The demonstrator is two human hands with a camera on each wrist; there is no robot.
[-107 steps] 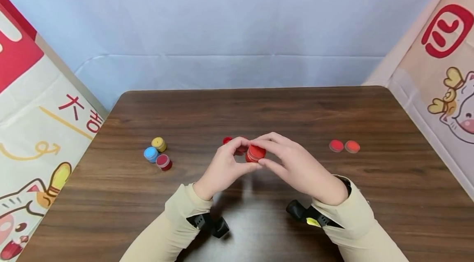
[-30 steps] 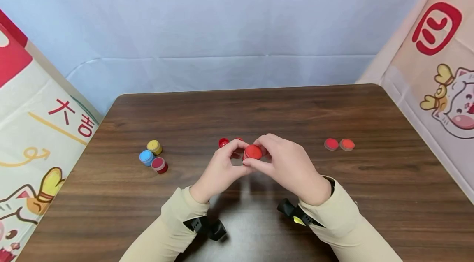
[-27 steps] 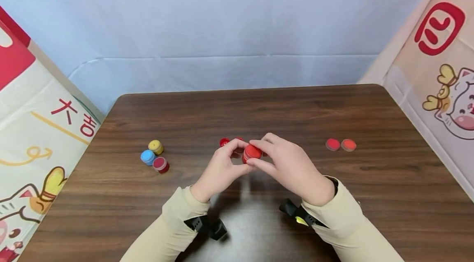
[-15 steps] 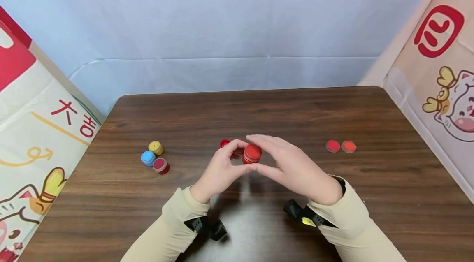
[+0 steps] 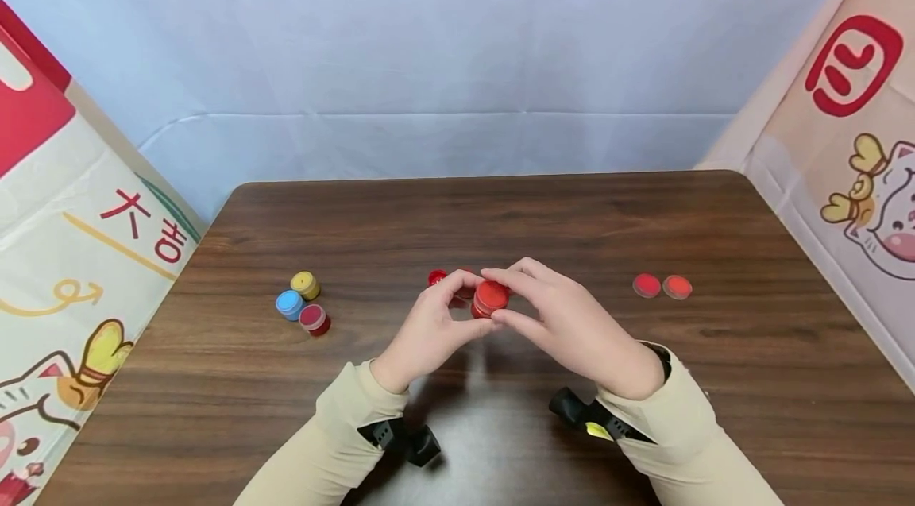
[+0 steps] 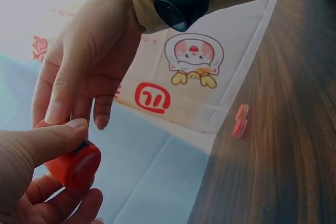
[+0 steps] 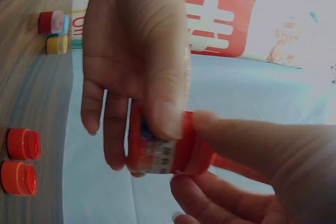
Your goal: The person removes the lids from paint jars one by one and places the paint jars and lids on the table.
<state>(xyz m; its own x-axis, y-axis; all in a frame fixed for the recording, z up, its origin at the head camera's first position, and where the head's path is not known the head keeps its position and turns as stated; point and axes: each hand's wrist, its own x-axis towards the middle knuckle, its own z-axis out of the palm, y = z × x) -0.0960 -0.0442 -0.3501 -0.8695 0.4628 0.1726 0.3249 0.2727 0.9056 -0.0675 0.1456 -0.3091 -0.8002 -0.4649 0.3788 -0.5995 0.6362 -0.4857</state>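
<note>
A small red screw-top jar (image 5: 491,296) is held up between both hands in the head view. My left hand (image 5: 426,329) grips its labelled body from the left, thumb in front. With thumb and fingers my right hand (image 5: 582,327) pinches the red lid at the top. The right wrist view has the jar's printed label (image 7: 157,153) beside the left thumb, and the lid end (image 7: 202,150) within the right hand's grip. Just behind the left hand stand two lidless red jars, one red (image 7: 23,144) and one orange-red (image 7: 18,178), partly hidden in the head view.
On the left of the brown wooden table (image 5: 400,212), a yellow jar (image 5: 305,284), a blue jar (image 5: 289,304) and a dark red jar (image 5: 314,319) cluster together. Two round lids, red (image 5: 646,285) and orange-red (image 5: 677,287), lie side by side at the right.
The right hand's fingers, turned on the lid a second ago and spread off it half a second ago, now pinch it again. My left hand keeps its grip on the jar.
</note>
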